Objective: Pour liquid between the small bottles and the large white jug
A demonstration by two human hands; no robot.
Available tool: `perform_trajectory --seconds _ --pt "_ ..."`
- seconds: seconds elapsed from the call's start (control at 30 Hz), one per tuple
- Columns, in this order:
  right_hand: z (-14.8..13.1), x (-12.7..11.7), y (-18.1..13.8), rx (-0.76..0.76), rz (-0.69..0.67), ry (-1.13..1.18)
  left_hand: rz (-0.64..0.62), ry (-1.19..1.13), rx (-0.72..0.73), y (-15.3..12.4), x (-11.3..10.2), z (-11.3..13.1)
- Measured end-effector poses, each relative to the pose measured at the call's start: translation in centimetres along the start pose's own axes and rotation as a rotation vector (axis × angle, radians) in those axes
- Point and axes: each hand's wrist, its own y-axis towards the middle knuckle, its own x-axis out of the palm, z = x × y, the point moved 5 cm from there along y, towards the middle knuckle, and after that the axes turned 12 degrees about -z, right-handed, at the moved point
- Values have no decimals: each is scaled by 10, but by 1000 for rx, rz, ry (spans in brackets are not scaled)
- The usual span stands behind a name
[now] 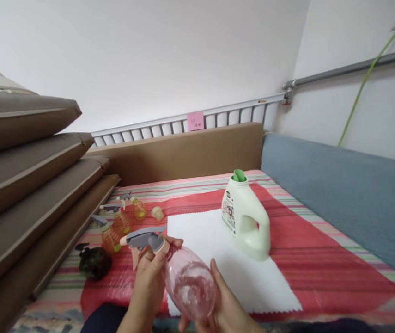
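Note:
A clear pink spray bottle [190,282] is tilted on its side in front of me, its grey and peach trigger head pointing left. My left hand [150,273] is wrapped round the neck just below that head. Around the bottle's base curl the fingers of my right hand [223,305]. Some liquid seems to show inside the bottle. Beyond my hands, a pale green detergent jug [249,222] stands uncapped on a white sheet [200,231], with a green spout piece in its mouth.
Several amber spray bottles [123,222] stand at the left, beside a dark pump bottle [95,262] and a beige cap [157,212]. Stacked brown cushions [27,171] border the left, a blue padded panel [339,185] the right. A pink note [195,121] hangs at the back.

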Motion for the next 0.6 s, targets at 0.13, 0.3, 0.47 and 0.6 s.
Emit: perform_trajectory --seconds 0.13,0.3,0.47,0.6 --pt "0 1 1 -62 -73 -34 34 44 32 -1 -4 1" --pt "1 -14 -1 -148 -21 -128 20 81 78 0 -3 7" --pt "-1 -26 4 -225 62 13 25 130 103 0 -2 7" --pt "1 -34 10 -214 37 51 40 197 120 2 -1 9"
